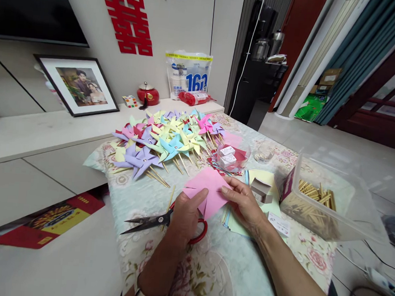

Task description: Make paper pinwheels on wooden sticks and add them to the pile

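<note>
Between my two hands is a pink paper square (208, 181) with slits cut in from its corners. My left hand (189, 211) pinches its lower left side, thumb on top. At the right corner my right hand (243, 199) grips it between thumb and fingers. Beneath my left hand lie black scissors (149, 221) with red handles, blades apart and pointing left; the hand partly hides them. A thin wooden stick (171, 197) rests just beyond. Farther back is a heap of finished paper pinwheels (174, 141) on sticks, in purple, yellow, blue and pink.
A clear plastic bin (315, 221) of short wooden sticks stands at right. Near it are coloured paper sheets (242, 227), a small open box (261, 189), a white card (279, 224) and a clear bowl (232, 157) holding small boxes. A flowered cloth (209, 263) covers the table.
</note>
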The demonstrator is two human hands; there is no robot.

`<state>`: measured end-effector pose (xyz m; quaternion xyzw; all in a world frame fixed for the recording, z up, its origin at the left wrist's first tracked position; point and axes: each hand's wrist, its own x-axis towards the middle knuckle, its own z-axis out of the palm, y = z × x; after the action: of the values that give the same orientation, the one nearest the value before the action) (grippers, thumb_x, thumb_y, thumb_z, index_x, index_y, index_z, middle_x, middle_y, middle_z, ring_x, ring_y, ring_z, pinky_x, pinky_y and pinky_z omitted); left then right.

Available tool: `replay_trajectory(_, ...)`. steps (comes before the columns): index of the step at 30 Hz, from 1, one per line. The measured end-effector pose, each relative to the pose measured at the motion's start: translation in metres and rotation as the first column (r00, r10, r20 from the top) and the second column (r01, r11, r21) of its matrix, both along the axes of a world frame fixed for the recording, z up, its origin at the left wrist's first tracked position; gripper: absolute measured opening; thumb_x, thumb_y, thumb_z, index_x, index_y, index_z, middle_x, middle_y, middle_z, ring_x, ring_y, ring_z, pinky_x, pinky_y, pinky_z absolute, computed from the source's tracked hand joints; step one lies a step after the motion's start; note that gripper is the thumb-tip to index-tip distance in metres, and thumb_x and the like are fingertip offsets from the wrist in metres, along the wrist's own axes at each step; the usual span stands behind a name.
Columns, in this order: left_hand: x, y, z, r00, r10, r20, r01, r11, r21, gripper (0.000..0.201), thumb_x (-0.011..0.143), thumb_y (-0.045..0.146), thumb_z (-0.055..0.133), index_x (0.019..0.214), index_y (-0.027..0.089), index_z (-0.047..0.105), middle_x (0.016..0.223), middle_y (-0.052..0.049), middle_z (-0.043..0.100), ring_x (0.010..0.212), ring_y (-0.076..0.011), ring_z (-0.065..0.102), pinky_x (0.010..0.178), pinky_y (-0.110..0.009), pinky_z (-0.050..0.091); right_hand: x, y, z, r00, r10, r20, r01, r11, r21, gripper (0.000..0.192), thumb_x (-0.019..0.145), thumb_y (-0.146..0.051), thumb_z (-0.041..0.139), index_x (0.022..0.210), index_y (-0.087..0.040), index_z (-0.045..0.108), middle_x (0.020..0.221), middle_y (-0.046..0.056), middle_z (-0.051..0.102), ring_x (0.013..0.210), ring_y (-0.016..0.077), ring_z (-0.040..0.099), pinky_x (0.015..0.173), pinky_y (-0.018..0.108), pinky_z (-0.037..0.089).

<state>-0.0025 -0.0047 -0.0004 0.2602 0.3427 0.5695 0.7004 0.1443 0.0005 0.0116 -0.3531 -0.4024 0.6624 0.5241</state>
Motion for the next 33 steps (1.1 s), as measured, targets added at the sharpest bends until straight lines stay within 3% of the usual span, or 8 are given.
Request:
replay_trajectory(4,-0.003,0.003,-0.001,0.997,0.076,0.01,-0.076,0.997,-0.015,0.052,0.066,0.029,0.083,0.116,0.022,0.07,0.103,-0.007,0.076,0.102,-0.0295,0.069,0.08,-0.035,0.056,-0.005,0.0,-0.001,0.999,0.048,-0.011,-0.048,0.999,-0.004,0.042,0.062,-0.024,0.088,0.101,-0.019,0.074,0.087,0.003,0.076,0.078,0.0165,0.068,0.08,0.029,0.053)
replay_trajectory(12,-0.001,-0.001,-0.001,0.996,-0.016,-0.091,0.014,1.0,-0.027,0.037,0.059,0.03,0.087,0.093,0.019,0.075,0.091,-0.007,0.078,0.087,-0.0257,0.07,0.075,-0.032,0.055,-0.002,0.006,-0.002,0.968,-0.247,-0.044,0.243,0.967,-0.071,0.047,0.055,-0.022,0.09,0.099,-0.019,0.074,0.077,0.001,0.076,0.067,0.0142,0.067,0.069,0.026,0.053)
replay_trajectory(16,-0.003,-0.002,0.001,0.993,-0.104,-0.048,0.105,0.995,0.0,0.035,0.067,0.031,0.083,0.096,0.015,0.075,0.092,-0.009,0.078,0.088,-0.0252,0.071,0.083,-0.034,0.053,0.007,0.008,0.002,0.948,-0.31,-0.075,0.302,0.948,-0.099,0.053,0.053,-0.021,0.092,0.103,-0.019,0.072,0.082,0.001,0.076,0.069,0.0137,0.067,0.066,0.024,0.052)
replay_trajectory(20,-0.01,0.001,0.006,0.984,-0.158,0.078,0.163,0.985,-0.056,0.046,0.078,0.052,0.066,0.096,0.011,0.074,0.09,-0.013,0.077,0.091,-0.0281,0.071,0.083,-0.038,0.054,0.016,0.009,0.004,0.969,-0.247,-0.027,0.243,0.963,-0.114,0.061,0.056,-0.022,0.091,0.112,-0.02,0.069,0.077,-0.001,0.074,0.062,0.0124,0.065,0.058,0.023,0.05)
replay_trajectory(24,-0.015,0.001,0.01,0.977,-0.205,0.063,0.211,0.97,-0.116,0.055,0.079,0.062,0.06,0.091,0.01,0.074,0.081,-0.013,0.076,0.076,-0.0246,0.07,0.071,-0.034,0.054,0.024,0.007,0.005,0.989,-0.097,0.112,0.105,0.992,-0.069,0.062,0.062,-0.027,0.089,0.12,-0.019,0.066,0.074,-0.002,0.071,0.057,0.0116,0.063,0.052,0.022,0.046)
replay_trajectory(29,-0.014,-0.003,0.003,0.944,-0.323,-0.062,0.322,0.946,-0.031,0.035,0.069,0.039,0.081,0.09,0.014,0.072,0.079,-0.009,0.075,0.064,-0.0171,0.065,0.063,-0.027,0.049,0.027,0.005,0.002,0.96,0.043,0.278,-0.047,0.999,0.006,0.059,0.066,-0.028,0.086,0.121,-0.019,0.066,0.071,-0.004,0.067,0.054,0.0083,0.056,0.051,0.021,0.039)
replay_trajectory(33,-0.011,-0.003,-0.007,0.932,-0.35,-0.092,0.349,0.937,-0.021,0.044,0.058,0.024,0.089,0.096,0.013,0.069,0.086,-0.011,0.077,0.071,-0.0191,0.069,0.07,-0.029,0.051,0.027,0.005,0.001,0.959,0.044,0.28,-0.05,0.999,0.014,0.057,0.068,-0.031,0.085,0.121,-0.02,0.067,0.076,-0.002,0.068,0.055,0.0087,0.055,0.051,0.022,0.038)
